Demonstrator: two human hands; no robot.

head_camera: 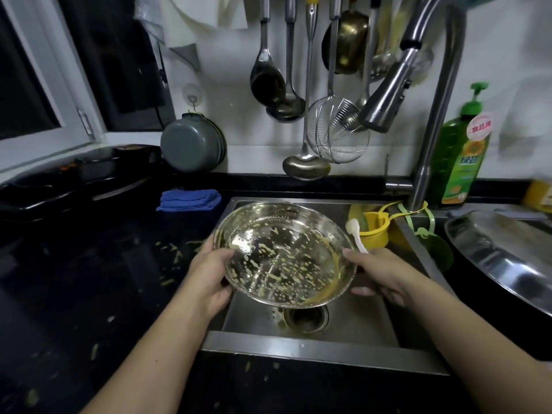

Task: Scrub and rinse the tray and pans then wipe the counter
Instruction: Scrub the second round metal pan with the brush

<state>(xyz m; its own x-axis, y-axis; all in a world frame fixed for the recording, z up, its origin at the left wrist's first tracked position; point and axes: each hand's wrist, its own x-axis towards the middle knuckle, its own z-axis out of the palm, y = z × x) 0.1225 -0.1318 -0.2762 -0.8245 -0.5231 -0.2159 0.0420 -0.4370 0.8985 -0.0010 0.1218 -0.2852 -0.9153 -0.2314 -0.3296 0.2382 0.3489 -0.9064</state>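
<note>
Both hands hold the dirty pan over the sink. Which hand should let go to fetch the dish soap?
Probably the right hand: the soap bottle stands on its side, behind the faucet. The left hand can keep the pan.

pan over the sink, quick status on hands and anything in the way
Left hand and right hand each grip the rim of the round steel pan. Pan tilted over the sink, yellow batter residue inside, unrinsed. Faucet above, no water visible. Nothing blocking.

Both bare forearms reaching forward and inward — left hand (pixel 209 276) gripping the round pan (pixel 286 258) at its left rim, thumb over the edge; right hand (pixel 385 273) gripping the right rim, fingers curled beneath.
</note>
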